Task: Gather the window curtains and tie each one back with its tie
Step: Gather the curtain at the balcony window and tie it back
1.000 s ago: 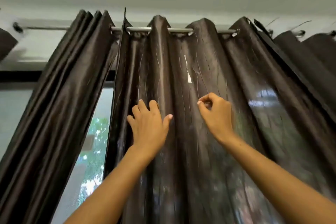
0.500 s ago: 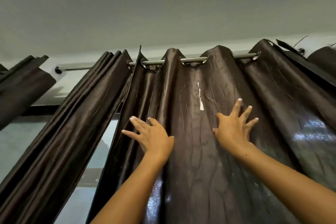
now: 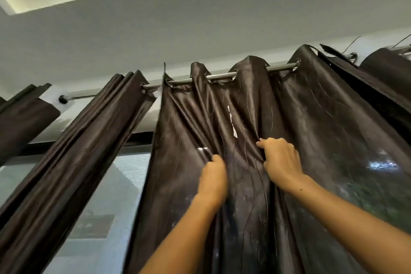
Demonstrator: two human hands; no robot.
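Observation:
A dark brown glossy curtain (image 3: 315,131) hangs spread out by its eyelets from a metal rod (image 3: 219,77). It has a small white tear near its middle. My left hand (image 3: 212,179) grips a fold of this curtain, its fingers hidden in the cloth. My right hand (image 3: 281,159) is closed on a neighbouring fold a little higher and to the right. A second dark curtain (image 3: 73,158) hangs bunched together to the left. No tie is in view.
Between the two curtains the window (image 3: 111,202) shows with a light mesh screen. A third dark curtain (image 3: 21,122) hangs at the far left edge. Another curtain panel (image 3: 387,66) starts at the top right. The ceiling is close above.
Both hands were spread flat on the cloth half a second ago and have now closed on folds, drawing them closer together. The view has tilted further up.

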